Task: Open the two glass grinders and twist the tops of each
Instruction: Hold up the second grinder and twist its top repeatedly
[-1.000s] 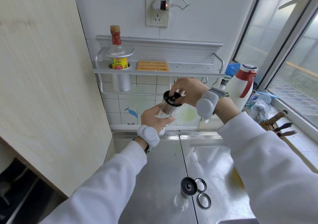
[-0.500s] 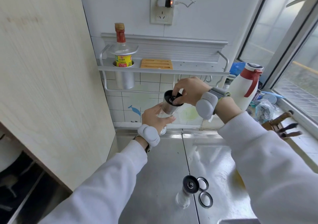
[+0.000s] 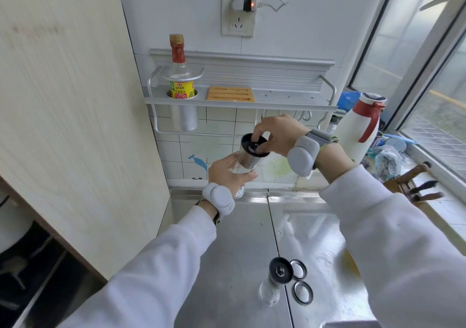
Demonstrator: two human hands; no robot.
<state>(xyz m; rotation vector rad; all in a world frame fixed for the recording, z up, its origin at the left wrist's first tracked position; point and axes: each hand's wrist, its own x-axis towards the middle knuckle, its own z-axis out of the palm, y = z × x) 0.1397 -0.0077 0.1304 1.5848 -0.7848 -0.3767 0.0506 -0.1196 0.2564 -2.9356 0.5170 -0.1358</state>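
I hold one glass grinder tilted in the air above the back of the steel counter. My left hand wraps its clear glass body from below. My right hand grips the black top with its fingers over the rim. The second glass grinder stands upright on the counter near the front, with a black top and a metal knob showing. Two round black-rimmed lids lie flat on the counter just right of it.
A wall rack holds a red-capped bottle and a wooden trivet. A white jug with a red handle stands at the right, by a knife block. A wooden cabinet panel rises on the left.
My right hand has shifted its fingers around the black top, turning on it. The view has drifted slightly, and the standing grinder stays put.
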